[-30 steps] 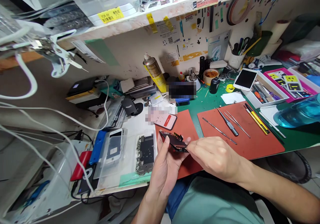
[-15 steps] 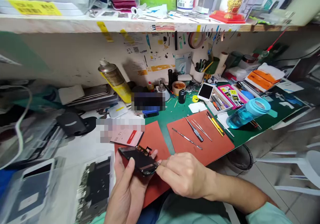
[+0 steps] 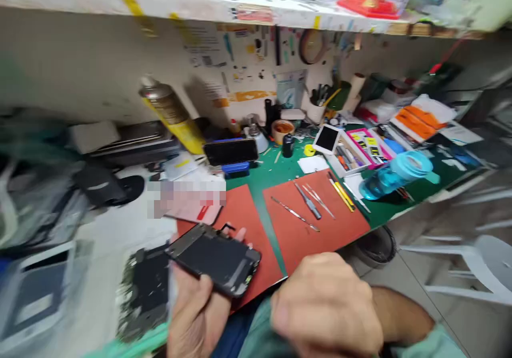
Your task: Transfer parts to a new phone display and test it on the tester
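Note:
My left hand [image 3: 196, 310] grips a phone screen assembly [image 3: 218, 256] from below, its dark back facing up. A small flex cable [image 3: 228, 227] sticks up from its far edge. Closer to me and to the right, my right hand [image 3: 326, 304] is closed in a loose fist, apart from the screen assembly and blurred by motion. Its fingertips are turned out of sight, so whatever they may pinch is hidden. Beyond both hands, a metal spudger [image 3: 295, 214], a grey-handled tool [image 3: 308, 200] and tweezers [image 3: 319, 200] lie on the right red mat [image 3: 276, 240].
A pink-screened phone [image 3: 194, 208] lies behind the screen assembly. To the left is a tray of metal phone parts [image 3: 144, 288]. A dark phone [image 3: 231, 151] leans on a blue stand. At right stands a tilted blue bottle [image 3: 394, 174]; a white shelf [image 3: 200, 8] runs overhead.
My right hand has come away from the screen assembly, toward me and to the right. My left hand now holds the assembly flatter, with more of its back showing. The view has shifted.

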Demonstrator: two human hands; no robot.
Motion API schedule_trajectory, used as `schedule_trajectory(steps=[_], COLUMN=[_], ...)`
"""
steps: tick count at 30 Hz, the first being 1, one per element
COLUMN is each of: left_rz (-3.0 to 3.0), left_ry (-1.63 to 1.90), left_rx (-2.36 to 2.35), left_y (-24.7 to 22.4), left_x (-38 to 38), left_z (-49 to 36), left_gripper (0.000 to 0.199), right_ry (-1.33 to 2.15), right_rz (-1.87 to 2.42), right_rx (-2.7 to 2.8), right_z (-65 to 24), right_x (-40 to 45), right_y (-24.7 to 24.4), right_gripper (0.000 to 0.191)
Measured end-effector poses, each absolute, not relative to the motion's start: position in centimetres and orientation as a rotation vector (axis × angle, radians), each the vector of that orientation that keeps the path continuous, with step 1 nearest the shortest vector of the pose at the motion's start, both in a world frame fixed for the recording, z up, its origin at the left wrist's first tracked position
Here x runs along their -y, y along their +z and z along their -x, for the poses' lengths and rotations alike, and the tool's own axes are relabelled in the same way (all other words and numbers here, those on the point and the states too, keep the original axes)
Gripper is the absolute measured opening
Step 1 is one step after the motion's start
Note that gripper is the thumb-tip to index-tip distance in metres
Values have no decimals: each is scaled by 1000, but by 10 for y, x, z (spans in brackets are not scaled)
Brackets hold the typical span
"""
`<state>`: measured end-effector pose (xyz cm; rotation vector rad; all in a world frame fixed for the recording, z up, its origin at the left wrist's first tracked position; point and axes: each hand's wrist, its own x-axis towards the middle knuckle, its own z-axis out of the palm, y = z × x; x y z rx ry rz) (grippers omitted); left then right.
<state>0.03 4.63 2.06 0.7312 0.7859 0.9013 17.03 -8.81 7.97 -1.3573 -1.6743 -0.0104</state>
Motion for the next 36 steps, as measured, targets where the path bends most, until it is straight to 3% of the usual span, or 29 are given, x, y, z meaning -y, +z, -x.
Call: schedule_trajectory(steps=[1, 2, 6, 8, 11, 17, 26, 34, 36], left_rz=[-736, -739, -771, -794, -787, -784, -1522, -2291, -2337], left_ry=[913, 936, 948, 920, 892, 874, 1135, 678, 633], left_rx=[-756, -734, -672, -672, -691, -744, -778, -779, -752], left_y=[16, 12, 1, 1, 3, 3, -6, -4, -7], left_x=[-45, -44, -41, -35, -24, -20, -55, -58, -65], left_z=[0, 1, 4, 4, 2, 0, 57, 66, 63], left_gripper=[88, 94, 112, 117, 125, 131, 96, 89, 88], right_ry=[46, 133, 454, 551, 585, 608, 601, 694, 546], right_rz=[1382, 1429, 1698, 1705, 1645, 1585, 1505, 1516, 1550], right_rx=[1580, 1502, 1356, 1338, 1330, 1470, 1732, 1804, 1716], right_z=[-171, -172, -165, -160, -159, -175, -206, -215, -216], right_x=[88, 86, 80, 78, 74, 64, 55, 53, 57], right_y=[74, 67, 34, 23, 15, 12, -5, -5, -1], right_gripper=[25, 39, 114, 122, 111, 106, 95, 85, 65])
